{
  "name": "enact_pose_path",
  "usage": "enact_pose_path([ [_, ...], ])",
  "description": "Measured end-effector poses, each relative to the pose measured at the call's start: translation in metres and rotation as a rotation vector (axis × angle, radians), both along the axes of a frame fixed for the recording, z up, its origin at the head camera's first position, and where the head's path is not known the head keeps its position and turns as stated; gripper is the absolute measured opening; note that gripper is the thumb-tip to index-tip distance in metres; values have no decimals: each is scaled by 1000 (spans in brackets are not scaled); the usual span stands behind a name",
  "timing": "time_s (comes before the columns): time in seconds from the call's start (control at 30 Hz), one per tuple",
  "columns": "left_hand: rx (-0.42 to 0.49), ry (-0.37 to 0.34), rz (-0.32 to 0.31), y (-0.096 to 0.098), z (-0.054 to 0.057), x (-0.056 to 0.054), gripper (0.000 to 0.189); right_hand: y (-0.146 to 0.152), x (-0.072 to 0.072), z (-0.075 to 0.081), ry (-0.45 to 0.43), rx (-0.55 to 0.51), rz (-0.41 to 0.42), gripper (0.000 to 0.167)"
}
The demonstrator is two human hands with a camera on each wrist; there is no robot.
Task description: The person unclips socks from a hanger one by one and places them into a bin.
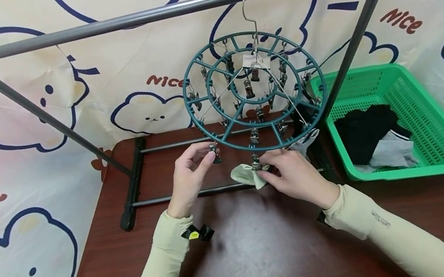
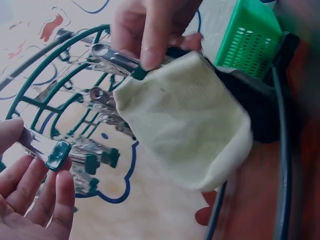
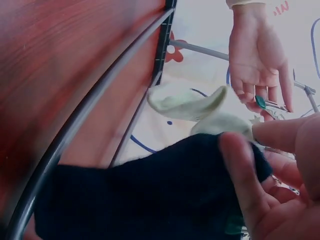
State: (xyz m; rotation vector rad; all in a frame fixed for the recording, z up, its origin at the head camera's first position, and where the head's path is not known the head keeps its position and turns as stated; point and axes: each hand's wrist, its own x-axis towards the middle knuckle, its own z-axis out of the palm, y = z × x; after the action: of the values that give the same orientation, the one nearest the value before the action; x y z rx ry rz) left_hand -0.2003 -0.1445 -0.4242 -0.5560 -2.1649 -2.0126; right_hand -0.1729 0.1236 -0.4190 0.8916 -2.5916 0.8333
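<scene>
A round teal drying hanger (image 1: 222,139) with several metal clips hangs by its hook. My left hand (image 1: 192,172) pinches one metal clip (image 2: 42,146) with teal tips at the hanger's near rim. That clip has no cloth in it. To its right, my right hand (image 1: 297,175) pinches the cuff of a pale green sock (image 2: 185,120) beside another clip (image 2: 117,60). The sock hangs down below the fingers. A dark sock (image 3: 140,195) hangs close to my right hand in the right wrist view, partly covering the pale one.
The hanger's hook sits on a grey rack bar (image 1: 121,22) above a brown table (image 1: 257,249). On the right, a green basket (image 1: 443,132) holds black cloth (image 1: 366,130) and grey cloth (image 1: 394,150). A grey piece (image 1: 306,142) hangs behind my right hand.
</scene>
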Motion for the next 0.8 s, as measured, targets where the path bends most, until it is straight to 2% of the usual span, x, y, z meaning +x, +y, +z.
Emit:
enact_pose_path([
  [0.13, -23, -24, -24, 1, -6, 6, 24, -1, -1, -2, -19, 6, 16, 10],
  [0.27, -71, -47, -72, 2, -11, 11, 23, -1, 1, 0, -113, -3, 41, 11],
  [0.43, -232, 8, -188, 8, -15, 16, 28, 0, 4, 2, -259, -16, 73, 17],
  [0.6, -383, 143, -231, 19, -10, 22, 40, 1, 4, 2, -270, -9, 104, 8],
  [0.7, -409, 188, -242, 27, -6, 25, 43, 2, 4, 2, -241, -15, 114, 10],
  [0.8, -407, 188, -250, 34, -3, 26, 43, 2, 3, 2, -197, -18, 117, 10],
])
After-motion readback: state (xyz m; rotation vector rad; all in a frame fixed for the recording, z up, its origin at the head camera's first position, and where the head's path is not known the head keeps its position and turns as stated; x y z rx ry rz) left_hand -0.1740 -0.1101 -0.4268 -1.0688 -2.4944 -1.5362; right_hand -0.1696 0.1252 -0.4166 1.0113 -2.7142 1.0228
